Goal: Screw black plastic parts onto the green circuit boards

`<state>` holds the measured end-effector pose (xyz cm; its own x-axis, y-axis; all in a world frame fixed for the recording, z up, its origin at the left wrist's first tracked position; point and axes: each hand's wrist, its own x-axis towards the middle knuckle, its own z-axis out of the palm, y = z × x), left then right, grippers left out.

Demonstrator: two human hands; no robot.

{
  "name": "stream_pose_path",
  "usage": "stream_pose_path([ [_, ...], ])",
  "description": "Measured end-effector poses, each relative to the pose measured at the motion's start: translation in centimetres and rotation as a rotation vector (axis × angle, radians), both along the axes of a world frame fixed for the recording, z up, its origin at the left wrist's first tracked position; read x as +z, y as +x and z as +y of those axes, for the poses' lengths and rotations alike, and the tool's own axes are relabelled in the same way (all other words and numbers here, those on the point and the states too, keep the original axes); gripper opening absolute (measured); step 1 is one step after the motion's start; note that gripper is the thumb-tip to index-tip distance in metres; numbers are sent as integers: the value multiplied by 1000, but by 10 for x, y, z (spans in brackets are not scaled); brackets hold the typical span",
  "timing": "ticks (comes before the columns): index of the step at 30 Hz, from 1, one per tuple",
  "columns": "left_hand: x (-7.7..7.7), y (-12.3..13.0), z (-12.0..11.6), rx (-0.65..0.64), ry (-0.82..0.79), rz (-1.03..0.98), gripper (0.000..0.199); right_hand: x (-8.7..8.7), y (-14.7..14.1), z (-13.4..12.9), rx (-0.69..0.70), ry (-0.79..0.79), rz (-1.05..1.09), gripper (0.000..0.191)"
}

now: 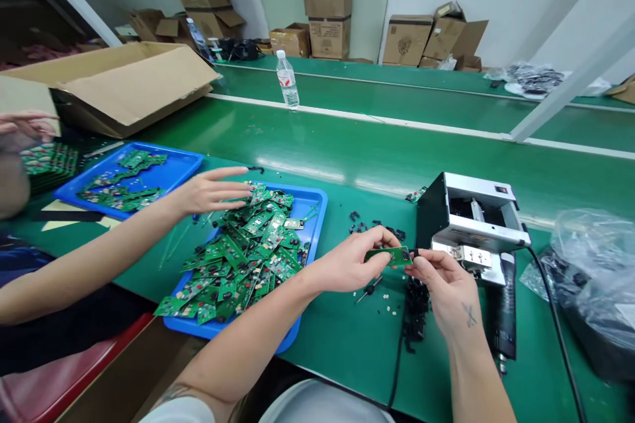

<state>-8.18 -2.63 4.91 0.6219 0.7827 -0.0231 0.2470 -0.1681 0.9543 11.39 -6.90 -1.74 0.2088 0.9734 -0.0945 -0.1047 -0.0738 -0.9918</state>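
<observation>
Being gripped by the left hand point(347, 263) and the right hand point(444, 291), a small green circuit board point(387, 256) was held just in front of a black-and-silver benchtop machine point(471, 225), above a green tabletop point(357, 357). Both hands were closed on opposite ends of the board, with neither released. Loose black plastic pieces point(417, 304) were scattered just beside the hands, and a small screwdriver point(370, 289) lay near the left hand. To the left, a blue tray point(321, 225) was heaped with green circuit boards point(238, 258), and a co-worker's open hand point(208, 192) was extended over them. Another blue tray point(178, 162) held more boards. Farther off, a plastic water bottle point(288, 79) stood upright, cardboard boxes point(327, 20) were stacked by the wall, and a clear plastic bag point(590, 258) was bunched at the right.
</observation>
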Motion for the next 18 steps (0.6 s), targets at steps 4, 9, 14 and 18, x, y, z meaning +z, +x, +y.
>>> stream_pose_path([
  [4,-4,5,-3,2,-1,2,27,-7,-3,-4,-20,39,62,23],
  [9,-5,5,-2,-33,101,46,28,-9,-4,-6,16,46,124,19],
  [14,-3,4,-1,-76,96,84,27,-10,-4,-5,28,67,169,20],
  [18,-4,3,1,-88,94,65,26,-8,-5,-5,29,66,175,22],
])
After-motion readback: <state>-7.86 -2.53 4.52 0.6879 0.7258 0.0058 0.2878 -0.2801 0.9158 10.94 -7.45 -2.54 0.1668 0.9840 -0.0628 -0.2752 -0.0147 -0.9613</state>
